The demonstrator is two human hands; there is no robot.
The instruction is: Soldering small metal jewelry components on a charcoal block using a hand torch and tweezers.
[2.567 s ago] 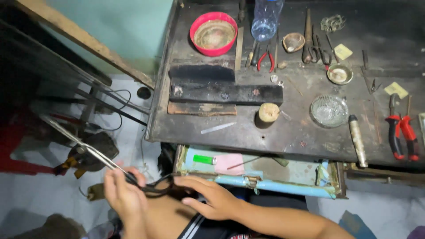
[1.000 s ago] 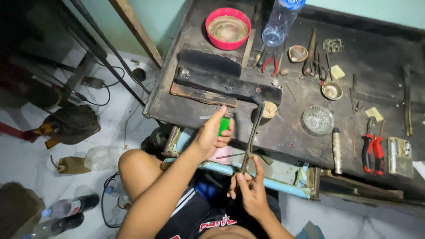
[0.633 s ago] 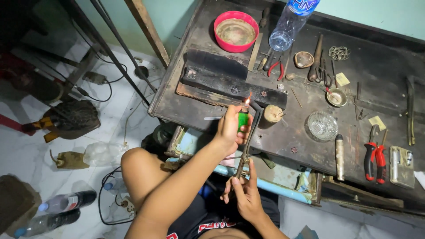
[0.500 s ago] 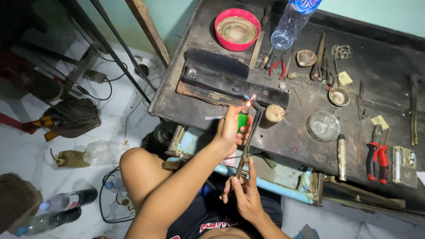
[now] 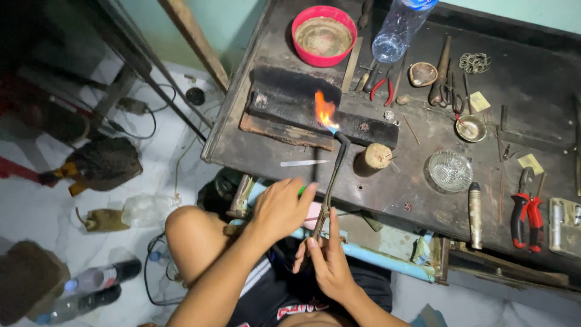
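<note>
My right hand (image 5: 327, 257) grips the lower end of a thin metal torch (image 5: 334, 172) that slants up over the dark workbench (image 5: 411, 181). Its bent tip burns with an orange and blue flame (image 5: 324, 112) just above a long charred block (image 5: 302, 109). My left hand (image 5: 279, 209) hovers beside the torch stem, fingers curled around a small green lighter (image 5: 301, 189) that is mostly hidden. My bare knee (image 5: 190, 233) sits below the bench edge.
On the bench lie a red bowl (image 5: 324, 36), a plastic bottle (image 5: 396, 30), a round wooden stub (image 5: 376, 157), a glass dish (image 5: 449, 171), red pliers (image 5: 525, 215), small tools and a metal strip (image 5: 302, 163). Bottles (image 5: 91, 284) and cables lie on the white floor at left.
The torch tip has lit and now burns with a tall flame. My left hand has dropped away from the tip with the lighter. Earlier, both hands reached down to the floor for the torch.
</note>
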